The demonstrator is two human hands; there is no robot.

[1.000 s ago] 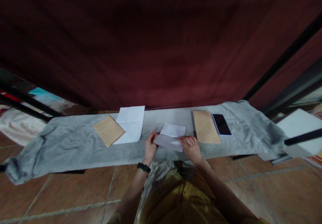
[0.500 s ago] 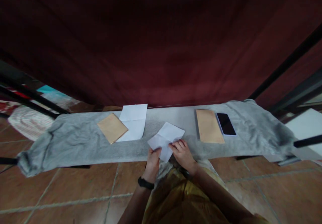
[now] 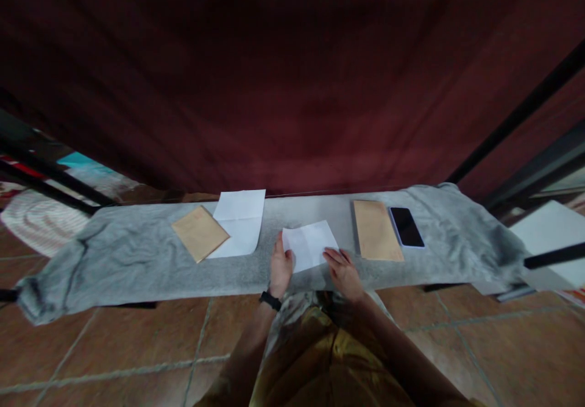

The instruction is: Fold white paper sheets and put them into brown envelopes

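Note:
A creased white sheet of paper [image 3: 311, 242] lies before me at the front middle of a grey cloth-covered bench. My left hand [image 3: 280, 268] grips its left edge, thumb over the top and fingers along the side. At the lower right corner, my right hand [image 3: 343, 273] has its fingers closed on the paper; what is under them is hidden. To the left, a brown envelope [image 3: 200, 234] overlaps another creased white sheet [image 3: 244, 215]. A second brown envelope [image 3: 377, 231] rests to the right of my hands, beside a dark-screened phone [image 3: 406, 226].
The grey cloth [image 3: 146, 254] is rumpled at both ends. Behind the bench hangs a dark red curtain [image 3: 292, 120]. Black metal bars [image 3: 525, 114] slant at both sides, and a white box-like object [image 3: 555, 236] stands at the right. Tiled floor [image 3: 150, 340] shows below.
The paper has gone from a tilted position near my lap to lying flatter and squarer, farther forward on the bench. Both hands moved forward and apart to its two sides.

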